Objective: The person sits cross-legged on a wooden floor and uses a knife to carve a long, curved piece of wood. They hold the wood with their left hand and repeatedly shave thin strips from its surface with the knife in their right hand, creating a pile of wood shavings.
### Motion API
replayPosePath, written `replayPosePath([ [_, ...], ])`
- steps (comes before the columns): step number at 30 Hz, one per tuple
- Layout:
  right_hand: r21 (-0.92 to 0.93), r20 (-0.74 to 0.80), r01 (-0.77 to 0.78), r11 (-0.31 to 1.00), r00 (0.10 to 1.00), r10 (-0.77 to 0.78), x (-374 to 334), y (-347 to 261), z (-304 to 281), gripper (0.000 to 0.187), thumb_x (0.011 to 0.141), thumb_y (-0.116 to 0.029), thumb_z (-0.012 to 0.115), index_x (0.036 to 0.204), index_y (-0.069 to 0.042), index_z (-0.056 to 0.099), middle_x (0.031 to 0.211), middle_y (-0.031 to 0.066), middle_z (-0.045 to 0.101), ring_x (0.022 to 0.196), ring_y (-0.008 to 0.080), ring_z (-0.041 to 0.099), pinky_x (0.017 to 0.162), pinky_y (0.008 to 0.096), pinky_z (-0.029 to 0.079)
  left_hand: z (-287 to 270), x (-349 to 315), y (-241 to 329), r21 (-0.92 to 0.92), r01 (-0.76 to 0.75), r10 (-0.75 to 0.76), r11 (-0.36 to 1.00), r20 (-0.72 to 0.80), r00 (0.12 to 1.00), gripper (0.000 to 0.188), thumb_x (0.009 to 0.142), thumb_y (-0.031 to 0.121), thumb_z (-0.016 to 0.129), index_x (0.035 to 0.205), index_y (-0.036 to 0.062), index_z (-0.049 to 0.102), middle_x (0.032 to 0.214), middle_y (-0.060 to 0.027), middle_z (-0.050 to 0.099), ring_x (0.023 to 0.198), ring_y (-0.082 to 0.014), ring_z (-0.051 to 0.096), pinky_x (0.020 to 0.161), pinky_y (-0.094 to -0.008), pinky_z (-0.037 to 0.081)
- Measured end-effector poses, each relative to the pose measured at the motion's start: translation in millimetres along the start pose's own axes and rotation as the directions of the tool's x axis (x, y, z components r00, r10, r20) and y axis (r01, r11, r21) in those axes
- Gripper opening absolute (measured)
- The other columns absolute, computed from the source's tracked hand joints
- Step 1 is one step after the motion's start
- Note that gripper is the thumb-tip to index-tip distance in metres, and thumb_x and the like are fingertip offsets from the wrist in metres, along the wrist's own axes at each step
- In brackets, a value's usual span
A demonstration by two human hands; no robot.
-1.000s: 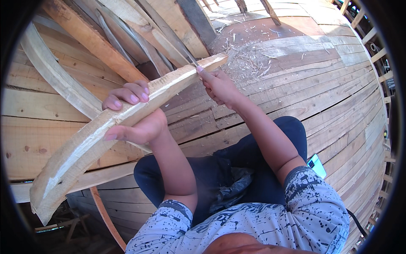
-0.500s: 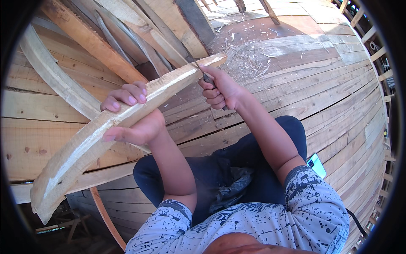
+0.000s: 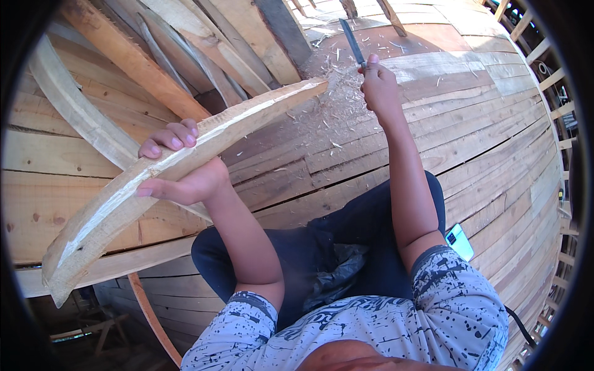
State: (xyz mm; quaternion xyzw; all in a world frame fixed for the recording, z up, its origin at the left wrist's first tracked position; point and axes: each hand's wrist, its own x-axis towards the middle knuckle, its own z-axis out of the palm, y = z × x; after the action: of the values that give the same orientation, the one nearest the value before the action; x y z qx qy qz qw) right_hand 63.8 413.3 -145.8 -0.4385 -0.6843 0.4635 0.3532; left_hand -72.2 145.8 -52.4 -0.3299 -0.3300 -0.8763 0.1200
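Note:
A long, curved piece of timber (image 3: pixel 247 117) slants across the left half of the view, with a pale, freshly cut strip along its upper edge. My left hand (image 3: pixel 185 167) grips it near the middle, fingers over the far side and thumb on the near face. My right hand (image 3: pixel 379 89) is closed round a knife (image 3: pixel 352 42), held apart from the timber, past its far right end. The blade points up and away to the left. Most of the knife's handle is hidden in my fist.
Wood shavings (image 3: pixel 334 111) lie scattered over the plank floor (image 3: pixel 495 136). Rough beams (image 3: pixel 133 59) lean together at the upper left, and another curved timber (image 3: pixel 86 108) passes beneath the held piece. A phone (image 3: pixel 460 242) rests beside my right knee. Open framing (image 3: pixel 560 111) lines the right edge.
My right hand has swung the knife off the timber, up and to the right, with the arm straighter. My left hand and the timber have shifted slightly left.

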Motion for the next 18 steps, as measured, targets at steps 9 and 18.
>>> replayPosePath([
  [9,0.038,0.072,0.169,0.985,0.983,-0.172,3.4,6.7,-6.1,0.031,0.093,-0.031,0.063,0.11,-0.006,0.073,0.078,0.0117,0.069,0.074,0.0175,0.066,0.068,0.0339,0.05,-9.8,4.2,-0.6,-0.044,0.008,-0.005,0.999,0.064,0.998,0.07,0.084,0.083,0.041,0.093,0.0142,0.046,0.075,-0.003,0.05,0.069,-0.0174,0.053,0.073,-0.0348,0.043],
  [18,0.195,0.597,0.183,0.963,0.757,-0.265,-72.2,-9.4,70.2,0.037,0.1,-0.033,0.058,0.087,0.001,0.062,0.064,0.0024,0.053,0.059,0.0124,0.049,0.058,0.0323,0.042,3.6,0.3,-3.3,0.053,-0.077,0.063,0.996,0.229,0.971,0.07,0.084,0.084,0.039,0.092,0.0144,0.048,0.074,-0.0041,0.051,0.064,-0.0192,0.053,0.066,-0.0361,0.044],
])
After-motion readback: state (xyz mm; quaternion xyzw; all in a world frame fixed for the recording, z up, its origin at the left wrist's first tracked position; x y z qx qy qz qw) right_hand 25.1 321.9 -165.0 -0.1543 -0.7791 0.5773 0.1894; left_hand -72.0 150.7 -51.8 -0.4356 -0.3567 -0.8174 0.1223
